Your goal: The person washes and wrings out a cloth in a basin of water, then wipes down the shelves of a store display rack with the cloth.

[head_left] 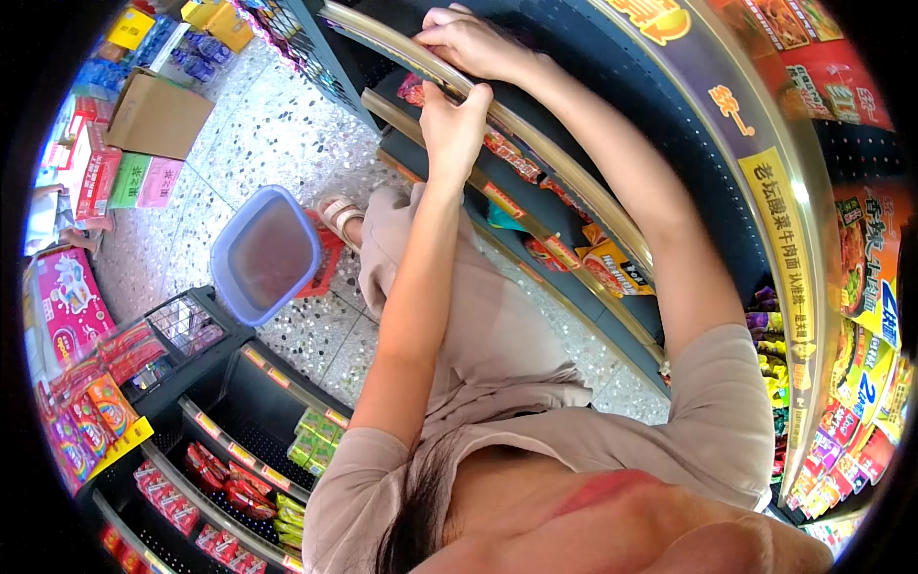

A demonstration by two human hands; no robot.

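Observation:
Both my hands are at the front edge of a dark shelf in the upper middle. My left hand grips the shelf's edge strip, its thumb and fingers closed around the rail. Farther up, my right hand reaches across the shelf board, fingers bent and closed at the same strip near its far end; its fingertips are partly hidden. On the tier below lie red snack packets, partly covered by the strip and my left hand. An orange packet is on a lower tier.
A blue bucket with greyish water stands on the speckled floor, beside a red plastic item. A cardboard box lies beyond. Candy racks are at lower left; noodle packs hang at right.

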